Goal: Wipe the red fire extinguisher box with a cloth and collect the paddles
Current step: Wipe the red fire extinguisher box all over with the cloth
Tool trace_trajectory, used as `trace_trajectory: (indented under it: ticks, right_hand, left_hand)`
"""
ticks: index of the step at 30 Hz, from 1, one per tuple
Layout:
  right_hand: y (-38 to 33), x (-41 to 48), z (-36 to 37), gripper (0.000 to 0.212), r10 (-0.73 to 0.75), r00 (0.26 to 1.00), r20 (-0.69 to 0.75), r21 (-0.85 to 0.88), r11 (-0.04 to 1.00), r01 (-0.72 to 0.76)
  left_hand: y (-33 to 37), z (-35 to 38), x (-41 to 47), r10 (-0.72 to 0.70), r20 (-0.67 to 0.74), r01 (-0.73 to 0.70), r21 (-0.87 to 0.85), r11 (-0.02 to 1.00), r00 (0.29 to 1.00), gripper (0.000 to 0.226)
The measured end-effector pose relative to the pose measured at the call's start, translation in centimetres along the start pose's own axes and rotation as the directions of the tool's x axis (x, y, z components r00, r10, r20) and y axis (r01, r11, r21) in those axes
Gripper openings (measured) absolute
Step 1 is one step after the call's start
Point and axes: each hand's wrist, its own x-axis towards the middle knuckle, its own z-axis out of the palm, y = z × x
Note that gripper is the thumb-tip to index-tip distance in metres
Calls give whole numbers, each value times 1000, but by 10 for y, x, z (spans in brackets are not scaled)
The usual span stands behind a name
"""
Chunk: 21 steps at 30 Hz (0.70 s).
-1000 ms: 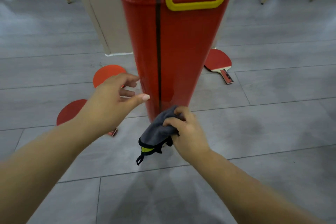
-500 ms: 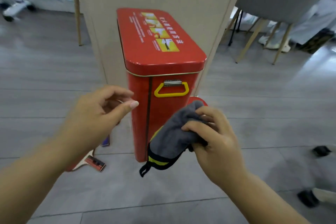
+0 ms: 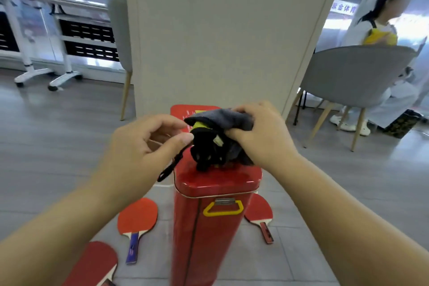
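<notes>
Above the grey floor (image 3: 58, 146), cloth (image 3: 222, 121) bunched in right hand (image 3: 262, 132) hides much of box (image 3: 216, 239) lid; left hand (image 3: 137, 146) grip unclear.
</notes>
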Motion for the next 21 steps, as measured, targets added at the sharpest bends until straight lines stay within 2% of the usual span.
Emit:
trace_trajectory:
  ticks: [2,4,7,9,12,15,19,21]
  right_hand:
    - [5,21,10,51,132,984,115,-24,991,-131]
    - [12,28,18,63,196,959,205,3,980,-200]
    - [30,19,19,61,160,962,222,-54,987,-152]
    - [48,8,19,58,154,958,241,-118,985,-129]
    - [74,-9,26,58,231,908,349,-73,973,-220]
    - [83,-18,38,46,308,862,402,151,907,-394]
    - [84,-21,45,42,340,852,398,300,830,-471]
    - [85,-23,48,47,349,852,390,308,823,-478]
  left_hand:
    - [-4,9,6,-37,44,36,37,999,998,16]
    - [-16,18,8,-67,89,56,121,991,994,22]
    - [-35,32,3,-100,170,44,303,952,980,55]
    - [-46,40,-5,-187,225,93,375,922,956,72]
    - [-51,49,-17,-365,215,300,284,911,906,76]
    - [-51,50,-24,-465,128,436,205,877,876,89]
    - [-50,54,-30,-459,187,420,213,882,869,120]
    - [-52,57,-31,-428,207,384,222,896,880,122]
